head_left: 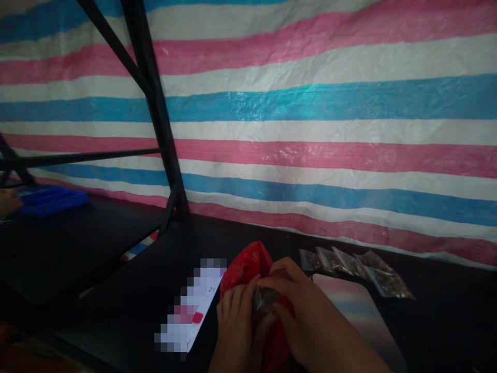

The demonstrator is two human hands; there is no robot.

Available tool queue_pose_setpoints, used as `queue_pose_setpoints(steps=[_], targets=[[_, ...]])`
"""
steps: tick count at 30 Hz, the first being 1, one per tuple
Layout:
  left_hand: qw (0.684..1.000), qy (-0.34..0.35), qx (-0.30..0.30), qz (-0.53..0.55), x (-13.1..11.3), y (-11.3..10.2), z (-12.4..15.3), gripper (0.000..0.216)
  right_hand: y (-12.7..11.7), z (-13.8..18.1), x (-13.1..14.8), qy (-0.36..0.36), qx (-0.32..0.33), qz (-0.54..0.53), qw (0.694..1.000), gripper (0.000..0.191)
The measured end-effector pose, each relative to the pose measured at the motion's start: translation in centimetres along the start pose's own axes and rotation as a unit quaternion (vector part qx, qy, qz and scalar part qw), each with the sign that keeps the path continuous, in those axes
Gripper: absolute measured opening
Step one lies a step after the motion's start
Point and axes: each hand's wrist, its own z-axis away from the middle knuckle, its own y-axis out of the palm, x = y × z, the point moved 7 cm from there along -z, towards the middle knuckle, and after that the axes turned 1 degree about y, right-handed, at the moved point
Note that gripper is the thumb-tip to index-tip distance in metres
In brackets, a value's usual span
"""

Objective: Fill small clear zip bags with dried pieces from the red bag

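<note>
While hands (234, 318) (297, 295) touch it, the red bag (243, 267) points lengthwise forward.

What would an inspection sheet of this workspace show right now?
Surface: black tabletop, dimly lit.
Things in hand: red plastic bag between the hands, clear plastic amid it.
Clutter: small clear bags with brownish contents and shiny flat panel, right; bright, partly pixelated flat item, left.
Hands: left hand and right hand at the bag; exact grip partly hidden.
Cables: nothing seen.
Surroundings: striped sheeting, black frame; blue tray and another person's hand, far left.
</note>
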Motion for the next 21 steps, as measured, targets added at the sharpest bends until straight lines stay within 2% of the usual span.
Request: queue_pose_setpoints(steps=[2, 6, 9, 12, 14, 16, 18, 19, 21], targets=[[0.999, -0.022, -0.02, 0.038, -0.4, -0.4, 0.1, 0.041, 0.0, -0.1, 0.6, -0.016, 0.003, -0.003, 1.0, 0.066], [0.983, -0.059, -0.112, 0.131, -2.0, -1.4, 0.6, 0.034, -0.2, -0.3, 1.7, -0.041, 0.014, -0.042, 0.998, 0.067], [0.971, -0.093, -0.116, 0.189, -2.0, -1.4, 0.7, 0.03, -0.5, -0.3, 2.3, -0.05, 0.016, -0.063, 0.997, 0.064], [0.966, -0.115, -0.081, 0.218, -1.8, -1.1, 0.4, 0.031, -0.5, -0.3, 2.5, -0.059, 0.014, -0.078, 0.995, 0.064], [0.962, -0.102, -0.094, 0.235, -2.2, -1.5, 0.3, 0.033, -0.9, -0.5, 2.3, -0.058, -0.021, -0.085, 0.994, 0.06], [0.951, -0.101, -0.147, 0.254, -2.8, -2.5, 0.5, 0.031, -1.7, -0.5, 1.8, -0.046, -0.085, -0.074, 0.993, 0.05], [0.932, -0.133, -0.206, 0.269, -2.9, -3.8, 1.0, 0.032, -2.1, -0.6, 1.3, -0.032, -0.125, -0.049, 0.99, 0.044], [0.92, -0.155, -0.232, 0.276, -2.6, -4.5, 1.4, 0.034, -1.9, -0.6, 1.0, -0.021, -0.119, -0.036, 0.992, 0.045], [0.896, -0.195, -0.281, 0.282, -1.7, -6.0, 2.1, 0.04, -0.5, -0.8, 0.2, 0.007, -0.049, -0.002, 0.999, 0.051]])
